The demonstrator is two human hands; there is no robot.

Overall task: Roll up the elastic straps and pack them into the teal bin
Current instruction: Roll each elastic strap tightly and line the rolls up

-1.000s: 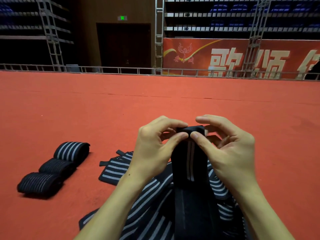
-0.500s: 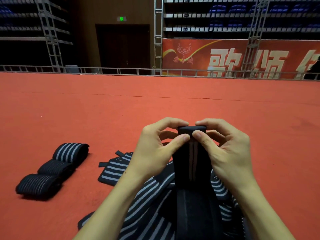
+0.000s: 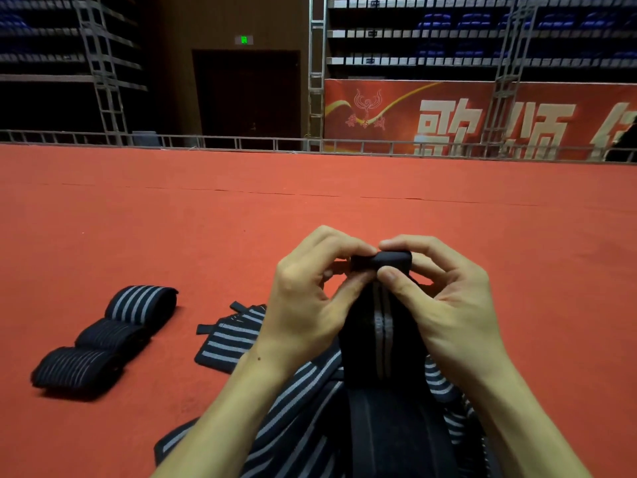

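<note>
A black elastic strap [image 3: 379, 326] with two grey centre stripes hangs upright in front of me, its top end turned into a small tight roll. My left hand [image 3: 306, 301] pinches the roll's left side with thumb and fingers. My right hand [image 3: 444, 301] pinches its right side. Loose striped straps [image 3: 293, 401] lie in a heap beneath my arms, one flat end [image 3: 227, 339] poking out left. Three rolled straps [image 3: 103, 339] lie in a row on the carpet at left. No teal bin is in view.
Red carpet [image 3: 310, 208] stretches ahead to a low metal rail [image 3: 241, 143]. Behind it stand truss towers, a red banner [image 3: 482, 119] with large characters, a dark doorway and rows of seats.
The strap's top end has been curled over into a small roll between my fingertips. Both hands have shifted slightly; the rest is unchanged.
</note>
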